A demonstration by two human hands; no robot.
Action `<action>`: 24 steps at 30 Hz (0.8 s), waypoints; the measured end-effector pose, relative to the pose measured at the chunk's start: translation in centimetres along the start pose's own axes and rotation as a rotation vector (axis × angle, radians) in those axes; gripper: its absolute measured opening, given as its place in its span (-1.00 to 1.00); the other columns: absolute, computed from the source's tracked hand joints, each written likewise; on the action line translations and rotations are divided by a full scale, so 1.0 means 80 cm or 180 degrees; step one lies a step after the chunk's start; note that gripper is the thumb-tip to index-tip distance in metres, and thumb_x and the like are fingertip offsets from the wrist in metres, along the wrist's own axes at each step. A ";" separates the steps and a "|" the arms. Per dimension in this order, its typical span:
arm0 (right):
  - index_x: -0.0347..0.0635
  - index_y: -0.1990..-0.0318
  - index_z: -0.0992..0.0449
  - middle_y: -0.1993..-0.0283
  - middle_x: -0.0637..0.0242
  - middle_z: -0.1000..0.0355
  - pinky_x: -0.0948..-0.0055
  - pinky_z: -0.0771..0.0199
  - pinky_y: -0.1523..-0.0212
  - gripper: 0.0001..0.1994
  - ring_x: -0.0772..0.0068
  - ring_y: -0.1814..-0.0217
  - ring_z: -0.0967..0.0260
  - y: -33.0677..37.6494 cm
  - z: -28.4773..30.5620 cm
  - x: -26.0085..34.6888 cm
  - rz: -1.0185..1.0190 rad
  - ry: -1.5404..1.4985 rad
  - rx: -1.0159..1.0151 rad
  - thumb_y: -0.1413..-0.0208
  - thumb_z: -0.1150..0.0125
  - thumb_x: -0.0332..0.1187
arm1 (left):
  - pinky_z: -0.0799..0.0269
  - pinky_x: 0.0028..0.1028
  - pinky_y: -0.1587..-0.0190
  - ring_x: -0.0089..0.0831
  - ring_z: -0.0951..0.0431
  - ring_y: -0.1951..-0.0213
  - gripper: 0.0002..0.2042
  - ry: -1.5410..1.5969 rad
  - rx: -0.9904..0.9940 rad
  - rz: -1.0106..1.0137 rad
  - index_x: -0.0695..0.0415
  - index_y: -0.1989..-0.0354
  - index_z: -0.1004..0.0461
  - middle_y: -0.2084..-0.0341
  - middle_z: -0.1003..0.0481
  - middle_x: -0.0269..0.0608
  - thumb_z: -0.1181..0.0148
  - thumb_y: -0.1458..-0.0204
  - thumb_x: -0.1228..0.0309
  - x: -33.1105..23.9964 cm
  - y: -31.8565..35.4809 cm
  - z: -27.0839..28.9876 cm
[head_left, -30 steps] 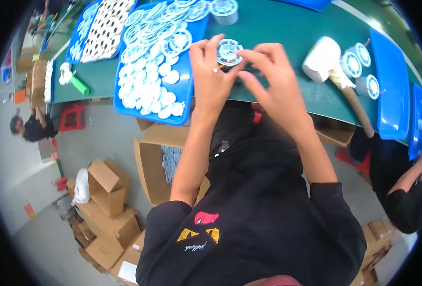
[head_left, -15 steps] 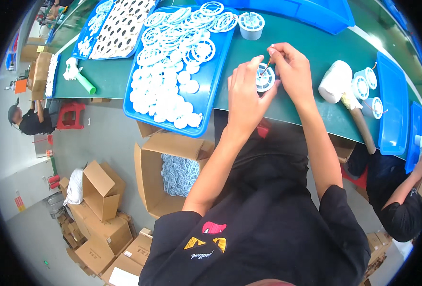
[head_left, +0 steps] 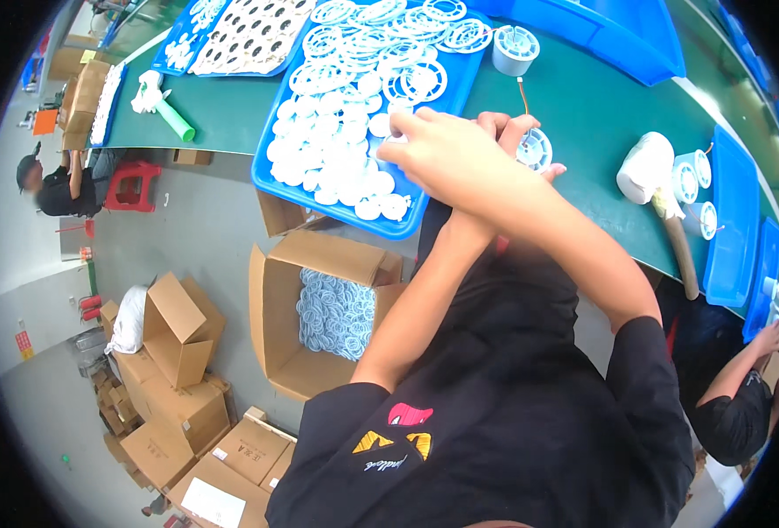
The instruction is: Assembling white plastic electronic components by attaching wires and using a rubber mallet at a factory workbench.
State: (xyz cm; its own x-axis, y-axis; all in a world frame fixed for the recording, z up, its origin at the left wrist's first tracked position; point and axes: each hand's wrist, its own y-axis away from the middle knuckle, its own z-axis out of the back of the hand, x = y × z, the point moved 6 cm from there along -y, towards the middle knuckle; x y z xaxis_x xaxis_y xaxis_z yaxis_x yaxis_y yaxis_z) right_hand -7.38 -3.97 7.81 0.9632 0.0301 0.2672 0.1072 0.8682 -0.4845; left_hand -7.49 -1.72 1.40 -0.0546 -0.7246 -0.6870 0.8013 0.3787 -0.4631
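My left hand (head_left: 506, 130) holds a white round plastic housing (head_left: 536, 151) with a spoked face; a thin reddish-brown wire (head_left: 522, 95) rises from it. Crossing over my left forearm, my right arm reaches left to the blue tray (head_left: 462, 88). There my right hand (head_left: 442, 157) pinches a small white disc (head_left: 396, 139), mostly hidden by the fingers. Many loose white discs (head_left: 323, 141) lie in the near half of that tray. Spoked white rings (head_left: 354, 44) are heaped in its far half.
Another white housing (head_left: 515, 51) stands beyond my left hand. To the right are a mallet with a white-wrapped head (head_left: 646, 167), several housings (head_left: 694, 167) and a blue tray (head_left: 731, 238). An open carton of rings (head_left: 271, 308) sits below the bench. A co-worker (head_left: 742, 396) works at right.
My right hand has left the wire and swung left across my left arm to the discs in the tray. My left hand keeps hold of the housing. The whole view has shifted slightly.
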 end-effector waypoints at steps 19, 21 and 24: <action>-0.29 0.06 -0.57 0.14 0.08 -0.55 0.27 -0.56 0.16 -0.85 0.13 0.20 -0.55 0.039 0.081 -0.049 -0.1019 -0.0757 -0.1371 -0.26 -0.17 -0.56 | -0.32 -0.11 -0.27 0.02 -0.43 -0.11 -0.30 0.1233 0.0474 0.0170 0.26 -0.20 -0.35 -0.01 -0.42 0.08 -0.54 0.13 0.32 0.011 -0.014 0.000; -0.34 0.06 -0.57 0.13 0.07 -0.53 0.23 -0.56 0.10 -0.86 0.01 0.16 -0.54 0.079 0.110 -0.069 -0.1959 -0.1345 -0.1084 -0.27 -0.22 -0.52 | -0.36 -0.08 -0.13 0.11 -0.45 -0.08 -0.32 0.0271 0.0338 -0.0124 0.24 -0.17 -0.37 -0.04 -0.42 0.10 -0.56 0.17 0.39 0.001 -0.003 0.020; -0.36 0.06 -0.57 0.15 0.06 -0.50 0.32 -0.53 0.15 -0.88 0.07 0.17 -0.53 0.120 0.112 -0.075 -0.2061 -0.1193 -0.0933 -0.33 -0.19 -0.52 | -0.36 -0.07 -0.14 0.07 -0.44 -0.10 -0.33 0.0323 0.0314 -0.0044 0.26 -0.14 -0.37 -0.02 -0.42 0.07 -0.57 0.18 0.39 0.000 -0.003 0.013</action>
State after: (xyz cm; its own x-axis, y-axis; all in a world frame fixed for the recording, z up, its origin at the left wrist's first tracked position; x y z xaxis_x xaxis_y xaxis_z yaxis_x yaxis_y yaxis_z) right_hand -14.32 8.59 9.01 0.5461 -0.2254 0.8068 0.7269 0.6063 -0.3226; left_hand -7.07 -2.41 2.14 -0.1221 -0.6655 -0.7363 0.8545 0.3069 -0.4191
